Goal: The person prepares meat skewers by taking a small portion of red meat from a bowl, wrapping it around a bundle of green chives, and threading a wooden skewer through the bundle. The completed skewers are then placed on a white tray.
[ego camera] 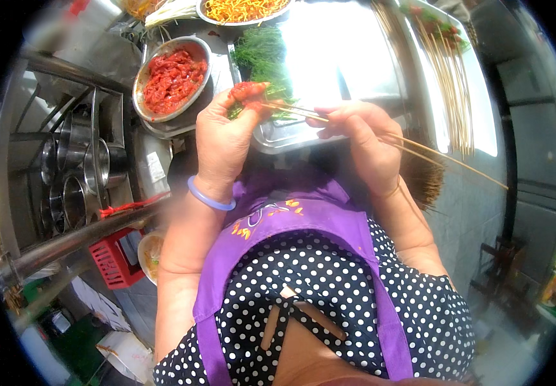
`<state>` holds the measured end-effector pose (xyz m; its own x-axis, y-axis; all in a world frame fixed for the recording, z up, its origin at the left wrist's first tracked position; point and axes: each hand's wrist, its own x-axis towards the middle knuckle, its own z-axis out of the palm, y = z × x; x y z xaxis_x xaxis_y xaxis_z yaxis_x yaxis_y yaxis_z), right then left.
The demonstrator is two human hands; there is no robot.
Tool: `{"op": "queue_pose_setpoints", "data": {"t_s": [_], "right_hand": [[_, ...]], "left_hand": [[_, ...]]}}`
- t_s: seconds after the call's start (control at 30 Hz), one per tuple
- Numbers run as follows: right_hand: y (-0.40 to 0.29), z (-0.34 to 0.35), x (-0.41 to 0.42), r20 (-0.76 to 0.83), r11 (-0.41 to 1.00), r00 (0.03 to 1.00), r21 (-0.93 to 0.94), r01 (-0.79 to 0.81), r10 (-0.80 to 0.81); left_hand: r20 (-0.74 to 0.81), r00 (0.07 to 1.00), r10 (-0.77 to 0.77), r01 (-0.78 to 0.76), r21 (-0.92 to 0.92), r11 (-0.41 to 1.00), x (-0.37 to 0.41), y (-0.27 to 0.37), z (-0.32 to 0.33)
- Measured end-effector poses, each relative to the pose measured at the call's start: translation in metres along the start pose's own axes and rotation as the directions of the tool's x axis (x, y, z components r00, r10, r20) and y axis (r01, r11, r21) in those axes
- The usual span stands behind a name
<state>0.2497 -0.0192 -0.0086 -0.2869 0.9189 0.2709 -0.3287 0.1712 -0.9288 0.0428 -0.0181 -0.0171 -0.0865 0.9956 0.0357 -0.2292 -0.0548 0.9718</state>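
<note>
My left hand (222, 132) pinches a piece of red marinated meat (249, 90), with green herb stems beneath it. Two thin bamboo skewers (456, 166) run through my right hand (372, 144), their front ends reaching the meat; how deep they go is hidden by my left fingers. Just beyond my hands, feathery green herbs (261, 53), like dill or fennel fronds, lie on a metal tray (282, 144) partly washed out by glare. To the left of the herbs, an oval metal bowl (139, 103) contains red sauced meat strips (174, 82).
At right, a white tray (488, 120) carries several skewers (451, 91) with red and green food. A bundle of sticks (422, 176) stands beside my right forearm. Yellow strips (244, 9) and enoki mushrooms (174, 12) lie at the back. Metal pots (75, 193) sit behind a rail at left.
</note>
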Motion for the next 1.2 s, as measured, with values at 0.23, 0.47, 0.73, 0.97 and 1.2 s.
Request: {"op": "queue_pose_setpoints", "data": {"t_s": [0.23,0.47,0.73,0.97,1.2], "right_hand": [[-0.009,0.011,-0.003,0.026,0.985,0.996,-0.145,0.091,-0.088],[-0.025,0.014,0.008,0.272,0.729,0.922,-0.566,0.385,-0.276],[-0.030,0.024,0.021,0.461,0.479,0.828,-0.676,0.560,-0.318],[-0.026,0.032,0.027,0.530,0.362,0.789,-0.702,0.613,-0.310],[-0.023,0.034,0.029,0.544,0.306,0.766,-0.706,0.638,-0.342]], "left_hand": [[-0.038,0.998,0.044,-0.045,-0.004,0.999,-0.002,0.005,0.005],[-0.027,0.998,0.056,-0.055,0.034,0.998,0.000,0.001,0.000],[-0.016,1.000,0.003,-0.004,-0.021,1.000,-0.001,0.002,0.002],[-0.028,1.000,0.000,0.001,0.010,1.000,-0.001,0.007,0.003],[0.020,1.000,0.016,-0.020,0.243,0.970,0.005,0.012,-0.004]]}}
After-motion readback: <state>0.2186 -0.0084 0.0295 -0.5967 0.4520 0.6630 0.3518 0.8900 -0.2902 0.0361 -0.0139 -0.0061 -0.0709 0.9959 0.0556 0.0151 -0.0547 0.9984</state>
